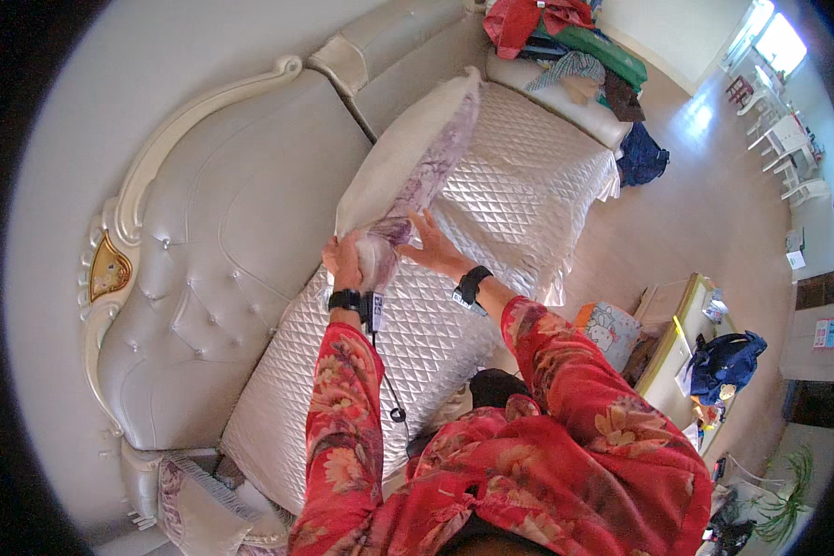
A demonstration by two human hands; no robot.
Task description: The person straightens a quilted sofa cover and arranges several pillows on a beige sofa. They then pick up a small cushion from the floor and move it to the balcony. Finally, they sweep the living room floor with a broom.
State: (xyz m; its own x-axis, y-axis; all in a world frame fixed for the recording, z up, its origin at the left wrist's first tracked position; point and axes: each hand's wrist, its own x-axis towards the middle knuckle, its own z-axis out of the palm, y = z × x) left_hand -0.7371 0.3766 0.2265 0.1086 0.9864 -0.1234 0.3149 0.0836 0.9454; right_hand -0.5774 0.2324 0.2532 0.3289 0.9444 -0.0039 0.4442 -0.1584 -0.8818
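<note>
A large cushion [410, 160], plain pale on one side and purple-patterned on the other, is tilted on edge over the sofa's quilted seat cover [431, 333]. My left hand [344, 258] grips its near corner, with the fingers curled round the pale fabric. Close by on the right, my right hand [431, 247] is spread, its fingertips at the patterned side; it does not grip the fabric. Both wrists wear black straps, and a dark cable hangs from the left one.
The tufted sofa back [208, 278] rises at left. Folded clothes [577, 62] lie on the far armrest. Fringed cushions [201, 507] sit at the near end. To the right stand a patterned box [608, 333] and a low table [674, 347] bearing a dark blue bag [726, 365].
</note>
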